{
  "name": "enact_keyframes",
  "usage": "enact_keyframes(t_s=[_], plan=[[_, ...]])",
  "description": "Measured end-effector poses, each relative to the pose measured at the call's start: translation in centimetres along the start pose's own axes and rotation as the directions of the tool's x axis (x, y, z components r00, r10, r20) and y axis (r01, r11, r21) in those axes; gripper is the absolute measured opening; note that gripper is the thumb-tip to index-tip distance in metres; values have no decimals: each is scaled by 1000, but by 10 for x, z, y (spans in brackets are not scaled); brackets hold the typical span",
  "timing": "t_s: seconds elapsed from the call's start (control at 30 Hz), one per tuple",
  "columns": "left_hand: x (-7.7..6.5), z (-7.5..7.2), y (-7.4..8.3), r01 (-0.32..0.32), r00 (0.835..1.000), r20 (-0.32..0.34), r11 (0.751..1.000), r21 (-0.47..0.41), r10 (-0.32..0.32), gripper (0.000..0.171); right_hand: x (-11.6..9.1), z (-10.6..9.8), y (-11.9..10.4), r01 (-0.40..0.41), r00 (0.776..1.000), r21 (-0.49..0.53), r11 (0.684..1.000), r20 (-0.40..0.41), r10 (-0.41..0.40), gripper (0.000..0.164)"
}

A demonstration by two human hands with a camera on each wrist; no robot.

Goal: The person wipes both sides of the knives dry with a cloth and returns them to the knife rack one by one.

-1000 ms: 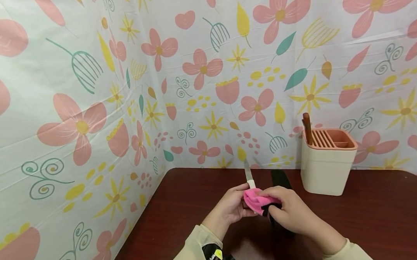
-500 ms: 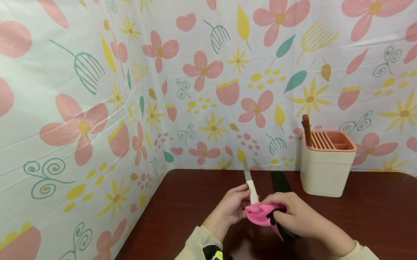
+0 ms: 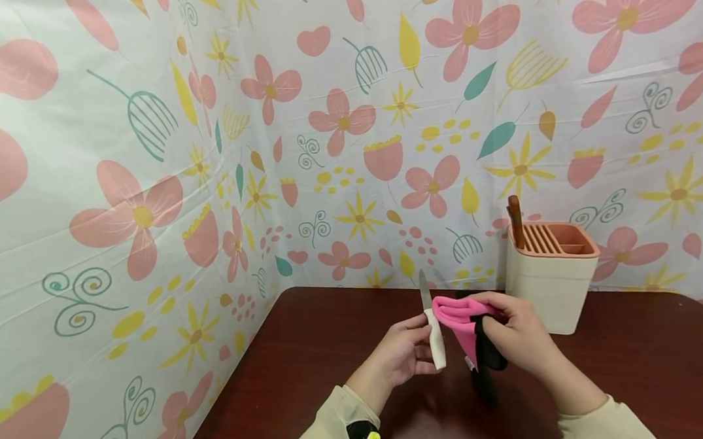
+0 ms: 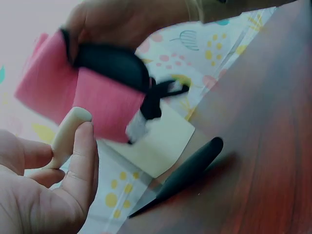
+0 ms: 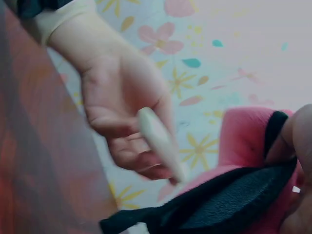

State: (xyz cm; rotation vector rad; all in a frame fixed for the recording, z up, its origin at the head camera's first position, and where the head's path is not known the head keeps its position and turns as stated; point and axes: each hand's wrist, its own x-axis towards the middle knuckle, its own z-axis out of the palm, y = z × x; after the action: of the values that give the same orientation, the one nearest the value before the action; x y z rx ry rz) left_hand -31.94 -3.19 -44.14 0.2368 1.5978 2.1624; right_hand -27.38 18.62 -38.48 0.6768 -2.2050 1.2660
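My left hand (image 3: 393,355) holds a knife (image 3: 436,343) by its white handle, between thumb and fingers, with the narrow blade pointing up and away. In the left wrist view the handle's butt end (image 4: 73,124) sticks out past the fingertips. My right hand (image 3: 524,336) grips a folded pink cloth (image 3: 456,313) with a black edge band (image 5: 234,195) and a small white tag. The cloth is just right of the knife and overlaps its blade edge in the head view. Below the cloth, a black knife-like thing (image 4: 192,165) with a thick rounded end lies on the table.
A cream knife block (image 3: 549,293) with an orange slotted top stands at the back right, a brown handle (image 3: 516,222) upright in it. The dark red table (image 3: 310,352) meets flower-patterned sheeting (image 3: 350,180) at the back and left.
The pink cloth first covers the knife's handle, then slides down it, and is now up and to the right, off the handle. The white handle now shows whole in my left hand.
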Motion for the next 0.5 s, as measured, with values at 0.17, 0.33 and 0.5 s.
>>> enact_keyframes(t_s=[0.17,0.33,0.5], plan=[[-4,5,-1,9,998,67,1000,11,-9,45,0,24,15,-33,997,-32,999,-63,31,39],[-4,4,0,12,996,90,1000,-6,-12,34,-2,41,23,-6,999,-48,999,-46,4,49],[-3,-1,3,0,996,84,1000,-18,2,35,-3,48,22,30,999,-61,998,-18,-31,49]])
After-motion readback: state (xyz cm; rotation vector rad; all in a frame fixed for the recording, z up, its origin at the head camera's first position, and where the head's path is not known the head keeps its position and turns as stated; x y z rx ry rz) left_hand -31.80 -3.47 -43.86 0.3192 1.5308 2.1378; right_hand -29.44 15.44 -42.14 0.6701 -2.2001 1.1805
